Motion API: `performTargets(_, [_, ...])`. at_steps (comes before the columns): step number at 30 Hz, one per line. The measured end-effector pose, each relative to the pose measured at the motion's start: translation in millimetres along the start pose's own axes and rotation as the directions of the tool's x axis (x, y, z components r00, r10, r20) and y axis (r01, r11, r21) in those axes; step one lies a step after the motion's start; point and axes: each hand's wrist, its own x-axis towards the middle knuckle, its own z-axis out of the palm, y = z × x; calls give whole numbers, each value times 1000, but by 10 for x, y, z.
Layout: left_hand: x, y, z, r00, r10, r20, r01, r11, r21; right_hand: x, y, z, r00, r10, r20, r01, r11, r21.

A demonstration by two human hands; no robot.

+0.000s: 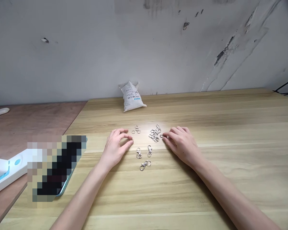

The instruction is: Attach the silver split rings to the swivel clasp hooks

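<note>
My left hand [116, 145] is low over the table, thumb and forefinger pinched on what looks like a small metal ring [132, 139], mostly hidden by the fingertips. A few loose split rings [137, 130] lie just beyond it. Opposite, my right hand [181, 142] pinches a silver swivel clasp [161, 136], one looped end poking out from the fingers. Beside those fingertips is a pile of similar swivel clasps [155, 134]. Between my forearms lie three clasps joined with rings: one at left [139, 153], one at right [149, 150], and one nearer me [145, 165].
A white printed plastic packet [133, 97] stands at the back of the wooden table [218, 127], near the stained wall. At left lie a blurred-out phone [62, 169] and a white power strip [16, 163]. Farther left is a white oval case [0, 111].
</note>
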Motion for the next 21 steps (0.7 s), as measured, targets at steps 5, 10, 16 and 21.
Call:
performTargets(5, [-9, -1, 21, 1000, 0, -7, 0, 997, -72, 4, -33, 0, 999, 37, 18, -39, 994, 97])
performTargets(10, [-41, 56, 12, 988, 149, -46, -154, 981, -122, 6, -104, -10, 1000, 23, 14, -25, 986, 163])
performTargets(16, [-83, 163, 50, 980, 161, -118, -189, 939, -289, 13, -187, -61, 996, 23, -86, 2, 958, 287])
performTargets(21, [-137, 285, 133, 991, 114, -64, -131, 883, -450, 2, -339, -103, 994, 36, -106, 12, 906, 423])
